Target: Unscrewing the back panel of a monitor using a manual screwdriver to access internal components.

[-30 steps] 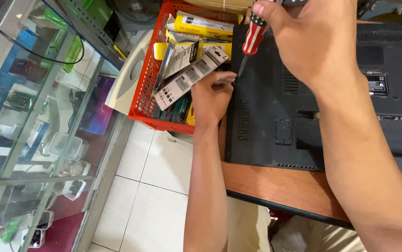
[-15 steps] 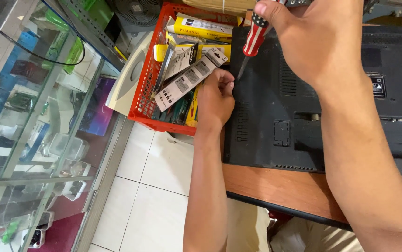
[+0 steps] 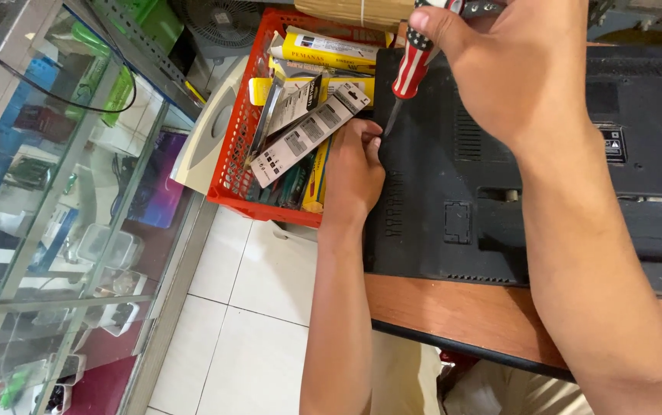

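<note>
Screwdriver (image 3: 412, 65) is gripped in the right hand (image 3: 515, 77), red striped handle up, tip set on the black back cover (image 3: 500, 192) near its left edge. Left hand (image 3: 354, 169) is closed down around the tip, fingertips pinched at the spot; whether a screw is held there cannot be told. Step judged: a screw at the cover's left edge is being worked. Next move calls for the tip kept seated and steadied. Cover lies flat on the bench (image 3: 454, 315), at its left end; red basket (image 3: 231, 180) of packs sits just beside.
</note>
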